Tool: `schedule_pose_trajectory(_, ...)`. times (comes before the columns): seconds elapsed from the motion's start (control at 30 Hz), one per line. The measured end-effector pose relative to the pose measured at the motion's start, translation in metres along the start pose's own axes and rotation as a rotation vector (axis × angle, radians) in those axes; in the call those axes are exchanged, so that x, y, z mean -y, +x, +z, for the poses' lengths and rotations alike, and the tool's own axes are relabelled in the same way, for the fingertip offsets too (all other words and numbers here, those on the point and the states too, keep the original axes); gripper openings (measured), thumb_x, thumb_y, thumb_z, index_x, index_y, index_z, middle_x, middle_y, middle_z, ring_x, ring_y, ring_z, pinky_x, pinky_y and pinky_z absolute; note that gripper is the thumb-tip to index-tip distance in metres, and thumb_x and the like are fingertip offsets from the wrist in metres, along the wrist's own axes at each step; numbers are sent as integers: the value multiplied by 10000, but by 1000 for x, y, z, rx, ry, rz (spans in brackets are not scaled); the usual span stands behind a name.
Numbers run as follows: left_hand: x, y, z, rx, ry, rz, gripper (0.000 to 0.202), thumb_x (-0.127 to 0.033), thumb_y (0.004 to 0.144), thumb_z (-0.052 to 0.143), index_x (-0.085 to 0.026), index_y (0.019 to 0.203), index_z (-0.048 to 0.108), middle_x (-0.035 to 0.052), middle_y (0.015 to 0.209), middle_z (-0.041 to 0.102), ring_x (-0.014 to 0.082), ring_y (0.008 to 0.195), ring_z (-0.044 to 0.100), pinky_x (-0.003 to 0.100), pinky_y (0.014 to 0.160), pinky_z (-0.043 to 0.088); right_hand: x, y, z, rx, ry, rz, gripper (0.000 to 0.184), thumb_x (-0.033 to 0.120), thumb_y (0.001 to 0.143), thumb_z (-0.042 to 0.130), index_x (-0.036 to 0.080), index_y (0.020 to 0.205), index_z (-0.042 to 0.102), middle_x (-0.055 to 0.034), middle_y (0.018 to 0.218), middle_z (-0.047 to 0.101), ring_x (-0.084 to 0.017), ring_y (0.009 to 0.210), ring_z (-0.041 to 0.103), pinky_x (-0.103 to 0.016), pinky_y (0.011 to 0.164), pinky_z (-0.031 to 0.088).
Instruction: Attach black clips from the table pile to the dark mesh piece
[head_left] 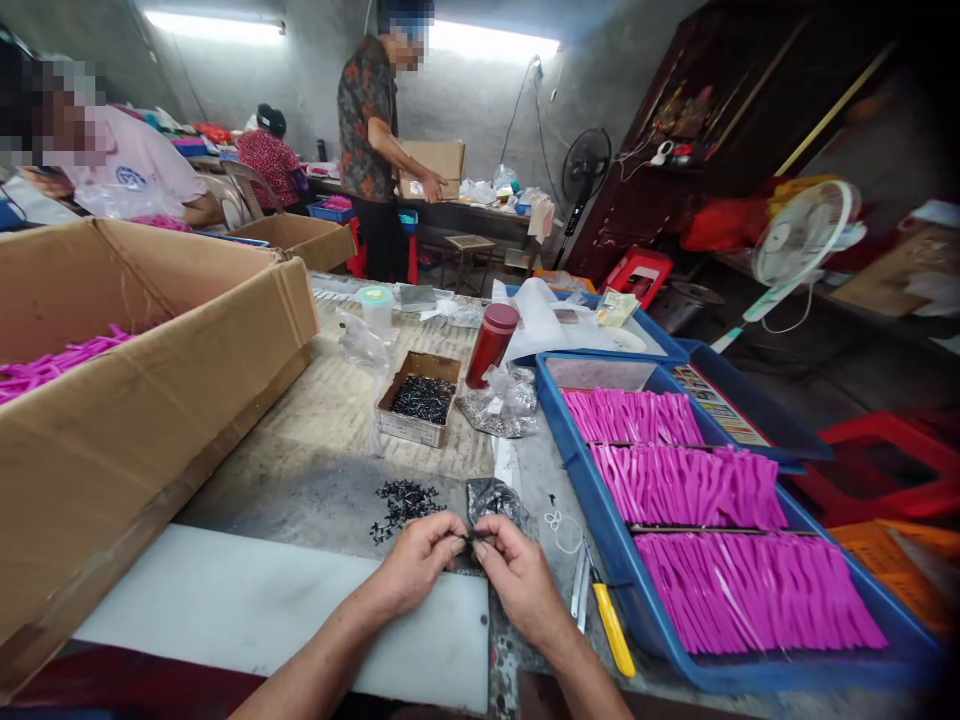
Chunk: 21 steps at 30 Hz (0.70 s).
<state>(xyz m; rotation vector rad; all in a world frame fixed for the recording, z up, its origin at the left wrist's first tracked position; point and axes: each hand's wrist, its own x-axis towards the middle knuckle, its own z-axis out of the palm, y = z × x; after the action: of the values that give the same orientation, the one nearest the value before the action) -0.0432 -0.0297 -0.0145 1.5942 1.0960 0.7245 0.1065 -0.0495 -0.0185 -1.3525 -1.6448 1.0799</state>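
Observation:
My left hand (421,560) and my right hand (519,575) meet over the far edge of a white board (300,590). Both are closed in a pinch, fingertips together on a small dark piece (471,540) that they mostly hide; its kind is too small to make out. Just beyond my left hand lies a loose pile of small black parts (405,505). A clear plastic bag with dark contents (496,500) sits right behind my fingertips. To the right of my right hand are a yellow-handled tool (613,630) and a slim metal tool (580,585).
A blue tray (577,465) with rows of magenta strips (690,485) stands at right. A large cardboard box (150,430) fills the left. Farther back are a small box of black parts (412,430) and a red jar (491,345). Other people work behind.

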Motion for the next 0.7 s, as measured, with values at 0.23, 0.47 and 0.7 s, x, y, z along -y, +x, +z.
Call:
schedule_pose_trajectory(0.23, 1, 0, 0, 15, -3, 8, 104, -176, 717, 418, -149, 666, 504, -50, 522, 421, 87, 521, 397, 181, 519, 319, -2, 0, 1, 2, 36, 15, 96, 210, 738, 432, 171, 786, 505, 38, 606, 453, -99, 545, 415, -193, 509, 329)
schedule_pose_trajectory(0.47, 1, -1, 0, 47, -11, 3, 99, -167, 717, 421, -149, 655, 495, -54, 520, 412, 81, 515, 388, 173, 511, 314, -4, 0, 3, 7, 94, 30, 98, 209, 725, 442, 170, 786, 507, 35, 620, 468, -101, 561, 430, -195, 524, 345)
schedule_pose_trajectory(0.7, -1, -2, 0, 50, 26, 16, 111, -154, 714, 411, -154, 647, 500, -53, 527, 421, 85, 529, 394, 174, 523, 315, 0, 1, 1, 26, 101, 49, 102, 208, 724, 443, 170, 795, 505, 45, 588, 450, -94, 536, 420, -191, 507, 338)
